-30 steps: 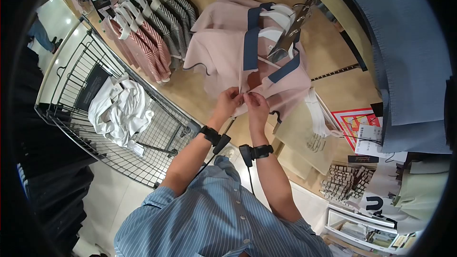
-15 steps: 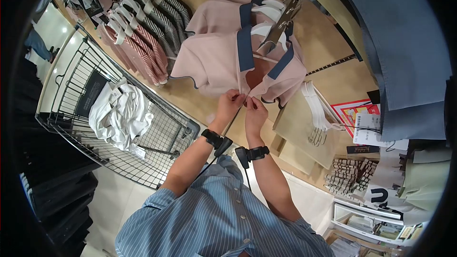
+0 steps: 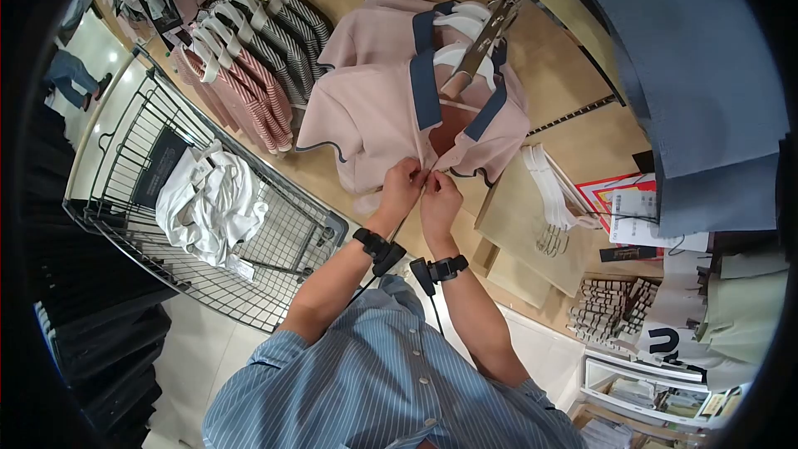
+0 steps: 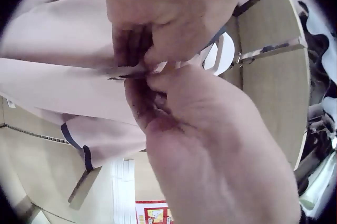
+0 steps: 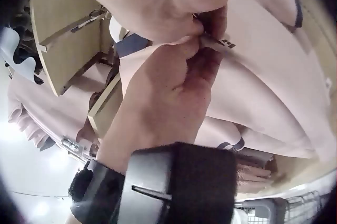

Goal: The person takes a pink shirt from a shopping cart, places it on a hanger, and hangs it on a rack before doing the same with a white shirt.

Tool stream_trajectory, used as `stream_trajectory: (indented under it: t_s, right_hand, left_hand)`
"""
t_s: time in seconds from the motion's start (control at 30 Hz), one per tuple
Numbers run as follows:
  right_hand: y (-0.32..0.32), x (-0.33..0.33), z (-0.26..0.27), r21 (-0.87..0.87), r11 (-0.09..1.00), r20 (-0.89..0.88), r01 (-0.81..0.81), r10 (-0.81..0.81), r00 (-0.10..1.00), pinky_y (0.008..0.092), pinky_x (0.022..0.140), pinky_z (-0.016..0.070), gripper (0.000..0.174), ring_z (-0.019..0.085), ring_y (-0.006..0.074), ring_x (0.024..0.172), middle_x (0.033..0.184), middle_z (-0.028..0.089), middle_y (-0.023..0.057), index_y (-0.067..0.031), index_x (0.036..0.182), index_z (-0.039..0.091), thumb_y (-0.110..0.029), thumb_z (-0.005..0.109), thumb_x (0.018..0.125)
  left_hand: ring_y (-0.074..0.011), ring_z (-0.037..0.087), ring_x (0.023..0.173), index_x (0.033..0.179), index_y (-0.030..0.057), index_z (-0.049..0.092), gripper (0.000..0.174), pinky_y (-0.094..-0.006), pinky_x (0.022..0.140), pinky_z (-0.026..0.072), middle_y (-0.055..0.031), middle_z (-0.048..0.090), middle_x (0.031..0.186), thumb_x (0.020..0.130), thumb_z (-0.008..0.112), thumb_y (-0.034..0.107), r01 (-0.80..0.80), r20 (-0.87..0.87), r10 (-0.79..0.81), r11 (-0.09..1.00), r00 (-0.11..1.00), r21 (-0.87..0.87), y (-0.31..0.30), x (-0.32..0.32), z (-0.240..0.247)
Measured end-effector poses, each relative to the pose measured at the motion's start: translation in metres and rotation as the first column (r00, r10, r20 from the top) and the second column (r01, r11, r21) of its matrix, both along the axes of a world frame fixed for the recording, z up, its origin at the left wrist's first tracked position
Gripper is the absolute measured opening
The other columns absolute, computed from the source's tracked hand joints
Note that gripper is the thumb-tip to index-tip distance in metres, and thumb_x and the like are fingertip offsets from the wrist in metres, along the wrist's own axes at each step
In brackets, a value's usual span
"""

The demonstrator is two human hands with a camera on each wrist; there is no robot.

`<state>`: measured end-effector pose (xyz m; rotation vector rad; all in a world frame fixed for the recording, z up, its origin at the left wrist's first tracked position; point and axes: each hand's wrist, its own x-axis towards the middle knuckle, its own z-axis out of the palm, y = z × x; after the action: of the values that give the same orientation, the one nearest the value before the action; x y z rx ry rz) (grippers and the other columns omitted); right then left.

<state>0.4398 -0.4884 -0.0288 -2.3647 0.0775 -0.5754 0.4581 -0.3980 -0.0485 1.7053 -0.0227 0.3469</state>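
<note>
In the head view, the pink shirt (image 3: pixel 353 116) hangs by a white hanger (image 3: pixel 453 57) from the metal arm (image 3: pixel 482 46), which bears its weight so both hands can work at the front edge. The left hand (image 3: pixel 401 187) and right hand (image 3: pixel 441 199) meet there, fingers curled close and pinching fabric. To the left, the wire cart (image 3: pixel 335 227) contains crumpled white cloth (image 3: pixel 208 208), with a paper tag (image 3: pixel 241 267).

In the left wrist view, the fingertips nearly touch, probably to steady the small pinched fold; what lies inside is hidden.

In the right wrist view, both pinches face each other along that edge; the cart shows below.
</note>
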Motion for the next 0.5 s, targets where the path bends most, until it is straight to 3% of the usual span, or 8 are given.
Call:
stream_trajectory:
  t_s: [0.07,0.17,0.27,0.3,0.37,0.4,0.5]
  right_hand:
    - [-0.002,0.001,-0.001,-0.052,0.999,0.037,-0.012,0.014,0.999,0.0359,0.063,0.05,0.01,0.065,0.0319,0.068,0.078,0.066,0.0173,0.0014,0.089,0.067,-0.006,0.063,0.084]
    - [-0.006,-0.001,0.003,-0.009,0.997,-0.037,-0.076,0.075,0.996,0.0398,0.068,0.0511,0.011,0.064,0.0368,0.076,0.083,0.067,0.0192,0.001,0.09,0.067,-0.008,0.061,0.085]
    - [-0.002,0.001,0.023,0.078,0.99,-0.119,-0.118,0.127,0.985,0.038,0.064,0.0511,0.015,0.065,0.0343,0.071,0.078,0.066,0.0199,0.0019,0.083,0.065,-0.012,0.062,0.087]
    - [0.0,0.005,0.03,0.128,0.991,-0.094,-0.045,0.058,0.994,0.0375,0.063,0.0509,0.018,0.065,0.033,0.068,0.076,0.066,0.0199,0.0022,0.08,0.064,-0.013,0.063,0.088]
    - [0.002,0.012,0.04,0.232,0.968,-0.061,0.093,-0.081,0.995,0.0365,0.061,0.0505,0.025,0.066,0.0305,0.064,0.072,0.065,0.0199,0.0028,0.075,0.061,-0.017,0.063,0.09]
    - [-0.003,0.017,0.035,0.249,0.964,-0.095,0.093,-0.071,0.993,0.0349,0.061,0.0501,0.027,0.066,0.0269,0.066,0.071,0.065,0.0175,0.0034,0.074,0.061,-0.018,0.063,0.09]
    - [-0.02,0.025,0.018,0.293,0.952,-0.161,0.094,-0.047,0.986,0.031,0.061,0.0492,0.032,0.068,0.0191,0.068,0.068,0.066,0.0128,0.0044,0.072,0.059,-0.021,0.062,0.093]
  left_hand:
    - [-0.0289,0.049,0.056,0.073,-0.0053,0.053,0.018,-0.0368,0.055,0.0416,-0.0201,0.051,0.066,0.082,0.066,0.005,0.017,0.009,-0.017,1.0,1.0,-0.002,0.0,0.002,-0.003]
    - [-0.0207,0.049,0.056,0.074,-0.0044,0.054,0.017,-0.0351,0.054,0.0408,-0.0164,0.052,0.064,0.082,0.065,0.005,0.07,-0.063,-0.07,0.997,0.996,-0.014,0.008,0.001,-0.011]
    - [-0.0133,0.049,0.058,0.076,-0.0038,0.056,0.016,-0.0327,0.054,0.0412,-0.0119,0.054,0.063,0.084,0.066,0.006,0.065,-0.098,-0.073,0.994,0.993,-0.087,0.01,0.0,-0.016]
    - [-0.0112,0.049,0.058,0.077,-0.0037,0.056,0.016,-0.0318,0.054,0.0416,-0.0103,0.055,0.063,0.084,0.066,0.007,0.052,-0.098,-0.064,0.992,0.993,-0.115,0.01,0.0,-0.016]
    - [-0.0114,0.051,0.06,0.078,-0.0042,0.057,0.017,-0.0304,0.056,0.0436,-0.0099,0.058,0.065,0.085,0.067,0.008,0.084,-0.185,-0.095,0.994,0.978,-0.07,0.012,-0.006,-0.004]
    - [-0.0115,0.052,0.06,0.079,-0.0045,0.058,0.018,-0.0297,0.056,0.0446,-0.0097,0.059,0.065,0.086,0.068,0.009,0.101,-0.228,-0.109,0.994,0.968,-0.048,0.014,-0.007,0.001]
    - [-0.0199,0.056,0.06,0.081,-0.0042,0.058,0.025,-0.0339,0.058,0.0465,-0.0132,0.06,0.07,0.079,0.076,0.014,0.028,-0.122,-0.061,0.966,0.991,-0.258,0.004,0.002,-0.019]
